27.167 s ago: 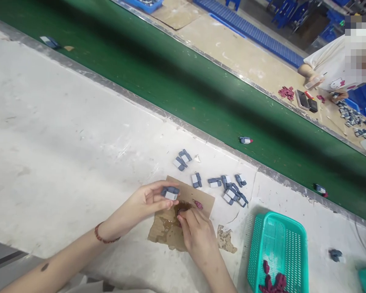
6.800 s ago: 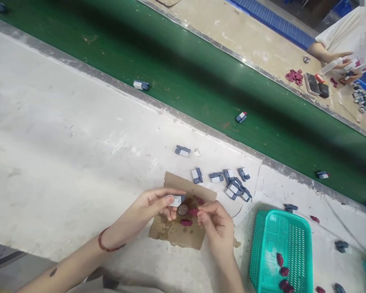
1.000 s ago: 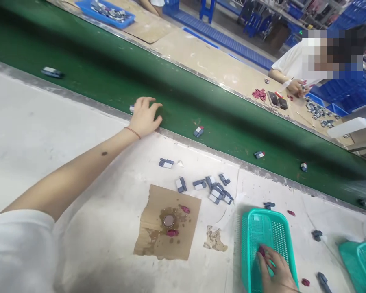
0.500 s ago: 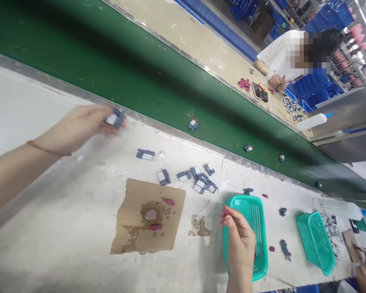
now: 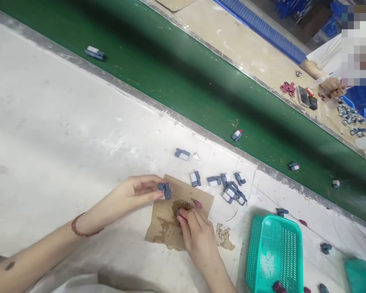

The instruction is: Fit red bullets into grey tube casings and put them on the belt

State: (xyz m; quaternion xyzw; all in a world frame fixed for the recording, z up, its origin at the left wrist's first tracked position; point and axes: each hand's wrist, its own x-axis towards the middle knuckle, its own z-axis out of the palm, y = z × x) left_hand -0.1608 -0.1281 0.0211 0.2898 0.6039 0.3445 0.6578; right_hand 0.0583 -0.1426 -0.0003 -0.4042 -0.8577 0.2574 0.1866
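Note:
My left hand [image 5: 143, 190] pinches a small blue-grey plastic piece [image 5: 164, 190] above the top left of a brown cardboard sheet [image 5: 205, 197]. The fingers of my right hand [image 5: 199, 234] are pressed together at a small round cap on the wet-stained cardboard. They cover most of the cap and of a small dark red piece [image 5: 179, 223] at their tips. Another dark red piece [image 5: 197, 203] lies on the cardboard just beyond my right hand. Several blue-grey pieces with white faces [image 5: 231, 193] lie loosely grouped on the white table behind the cardboard.
A green perforated basket [image 5: 298, 232] stands right of my right hand, with dark red pieces [image 5: 279, 287] at its near end. Beyond the table runs a green belt [image 5: 183, 81] carrying a few pieces. Across it, a person's hand [image 5: 332, 86] works at another bench.
My left hand has come from the belt edge to the cardboard with the blue-grey piece. My right hand has left the basket and come down at the cap. The view has swung left.

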